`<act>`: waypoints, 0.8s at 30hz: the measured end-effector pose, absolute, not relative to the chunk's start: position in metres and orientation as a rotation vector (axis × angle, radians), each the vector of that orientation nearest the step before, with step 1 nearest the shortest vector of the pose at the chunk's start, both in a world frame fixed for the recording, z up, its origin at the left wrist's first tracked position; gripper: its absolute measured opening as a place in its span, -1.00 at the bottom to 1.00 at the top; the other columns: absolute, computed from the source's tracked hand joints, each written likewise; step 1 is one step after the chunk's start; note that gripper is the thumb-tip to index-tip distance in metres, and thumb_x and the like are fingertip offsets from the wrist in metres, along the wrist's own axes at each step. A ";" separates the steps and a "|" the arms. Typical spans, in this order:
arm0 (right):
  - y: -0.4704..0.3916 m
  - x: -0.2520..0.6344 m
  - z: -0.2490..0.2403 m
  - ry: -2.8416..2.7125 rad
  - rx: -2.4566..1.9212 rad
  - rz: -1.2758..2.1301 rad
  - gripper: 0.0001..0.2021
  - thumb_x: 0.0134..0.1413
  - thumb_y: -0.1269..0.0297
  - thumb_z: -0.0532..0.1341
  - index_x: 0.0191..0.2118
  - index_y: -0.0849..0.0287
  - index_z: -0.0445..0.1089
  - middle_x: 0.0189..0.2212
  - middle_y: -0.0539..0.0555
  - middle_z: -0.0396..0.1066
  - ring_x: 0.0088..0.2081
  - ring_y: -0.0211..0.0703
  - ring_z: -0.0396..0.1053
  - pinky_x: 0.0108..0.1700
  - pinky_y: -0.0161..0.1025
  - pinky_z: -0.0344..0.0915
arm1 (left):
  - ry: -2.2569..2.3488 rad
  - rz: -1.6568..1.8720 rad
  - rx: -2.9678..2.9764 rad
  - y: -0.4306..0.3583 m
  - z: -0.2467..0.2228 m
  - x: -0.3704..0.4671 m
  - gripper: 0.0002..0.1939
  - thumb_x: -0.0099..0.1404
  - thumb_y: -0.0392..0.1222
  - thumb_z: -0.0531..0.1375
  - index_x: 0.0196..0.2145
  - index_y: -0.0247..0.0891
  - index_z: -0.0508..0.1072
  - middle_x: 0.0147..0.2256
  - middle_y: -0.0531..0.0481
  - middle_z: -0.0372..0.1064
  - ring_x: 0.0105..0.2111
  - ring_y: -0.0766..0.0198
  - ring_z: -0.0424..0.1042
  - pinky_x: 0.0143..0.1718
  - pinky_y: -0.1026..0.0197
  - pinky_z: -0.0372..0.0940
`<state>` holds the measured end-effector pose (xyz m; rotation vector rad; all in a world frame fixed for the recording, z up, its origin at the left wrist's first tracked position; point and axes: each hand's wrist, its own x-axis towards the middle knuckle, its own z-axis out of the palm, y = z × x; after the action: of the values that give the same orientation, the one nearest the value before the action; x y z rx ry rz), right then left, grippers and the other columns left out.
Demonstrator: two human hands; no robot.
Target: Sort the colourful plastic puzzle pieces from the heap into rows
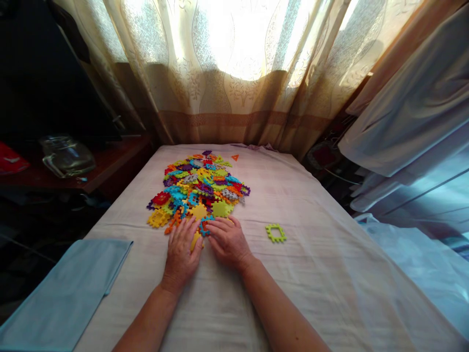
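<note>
A heap of colourful plastic interlocking tiles (205, 183) lies on the cloth-covered table, in yellow, red, blue, purple, green, orange and grey. At its near edge rests my left hand (181, 252), fingers stretched out over the pieces, with a yellow tile (197, 241) beside its thumb. My right hand (227, 240) lies close by, palm down with fingers extended, touching a blue tile (206, 226) between the two hands. Both hands look open; what lies under the palms is hidden. Apart from the heap, a lime-green square frame tile (275, 233) sits right of my right hand.
A folded light-blue cloth (69, 293) lies on the left of the table (330, 283). One orange triangle (235, 157) is near the far edge. Left of the table, a glass jug (68, 155) stands on a dark cabinet. Curtains (227, 98) hang behind; white fabric hangs at right.
</note>
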<state>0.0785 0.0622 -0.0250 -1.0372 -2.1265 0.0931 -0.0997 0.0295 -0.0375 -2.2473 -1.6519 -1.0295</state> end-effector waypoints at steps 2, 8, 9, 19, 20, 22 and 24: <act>0.068 0.084 -0.027 -2.022 -1.069 0.076 -0.72 0.19 0.34 0.11 -0.02 0.02 0.43 -0.02 0.05 0.49 0.06 -0.14 0.33 0.20 -0.05 0.04 | -1.663 -0.945 -2.297 0.029 -0.038 -0.099 -0.60 0.37 -0.15 0.04 0.14 -0.16 0.34 0.16 -0.11 0.31 0.22 -0.02 0.17 0.22 -0.23 0.06; 0.081 0.096 -0.035 -1.934 -1.313 0.036 -0.55 0.14 0.35 0.12 0.16 0.16 0.31 0.20 0.17 0.27 0.22 0.01 0.15 0.21 0.00 0.07 | -1.719 -0.789 -2.369 0.024 -0.032 -0.094 -0.69 0.34 -0.15 0.06 -0.02 -0.05 0.48 0.12 -0.01 0.37 0.21 -0.05 0.19 0.22 -0.33 -0.05; 0.080 0.095 -0.035 -1.973 -1.323 0.053 -0.53 0.14 0.33 0.12 0.18 0.15 0.29 0.21 0.18 0.25 0.23 0.02 0.13 0.22 0.02 0.06 | -1.727 -0.791 -2.357 0.023 -0.030 -0.093 -0.71 0.34 -0.15 0.07 -0.05 -0.06 0.50 0.10 -0.02 0.39 0.20 -0.04 0.20 0.23 -0.33 -0.07; 0.074 0.089 -0.022 -2.013 -1.248 0.109 -0.82 0.17 0.28 0.17 -0.15 0.03 0.49 0.01 0.07 0.46 0.13 -0.04 0.26 0.20 0.01 0.05 | -1.747 -0.915 -2.228 0.025 -0.024 -0.097 -0.79 0.35 -0.14 0.07 -0.32 -0.14 0.50 -0.07 -0.06 0.52 0.10 -0.04 0.33 0.21 -0.35 -0.09; 0.075 0.087 -0.021 -2.008 -1.253 0.097 -0.76 0.15 0.28 0.18 -0.07 0.04 0.47 0.06 0.09 0.42 0.15 -0.04 0.24 0.20 0.01 0.04 | -1.750 -0.919 -2.231 0.025 -0.025 -0.097 -0.79 0.35 -0.14 0.06 -0.32 -0.14 0.50 -0.07 -0.06 0.52 0.10 -0.04 0.33 0.21 -0.35 -0.09; 0.080 0.083 -0.019 -2.035 -1.285 0.095 -0.60 0.11 0.28 0.22 0.10 0.07 0.37 0.18 0.15 0.30 0.21 0.01 0.16 0.22 0.03 0.02 | -1.749 -0.919 -2.243 0.025 -0.025 -0.097 -0.79 0.35 -0.14 0.06 -0.33 -0.15 0.49 -0.07 -0.06 0.51 0.10 -0.04 0.33 0.20 -0.35 -0.09; 0.085 0.079 -0.017 -2.084 -1.329 0.140 -0.50 0.07 0.28 0.24 0.17 0.07 0.30 0.21 0.16 0.25 0.23 0.07 0.12 0.21 0.07 0.02 | -1.744 -0.920 -2.248 0.025 -0.025 -0.098 -0.79 0.35 -0.14 0.06 -0.33 -0.15 0.49 -0.07 -0.06 0.52 0.10 -0.05 0.33 0.20 -0.35 -0.08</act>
<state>0.0789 0.0847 -0.0175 -1.3285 -2.0843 0.1395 -0.0976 0.0251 -0.0246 -2.2484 -1.7443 -0.9202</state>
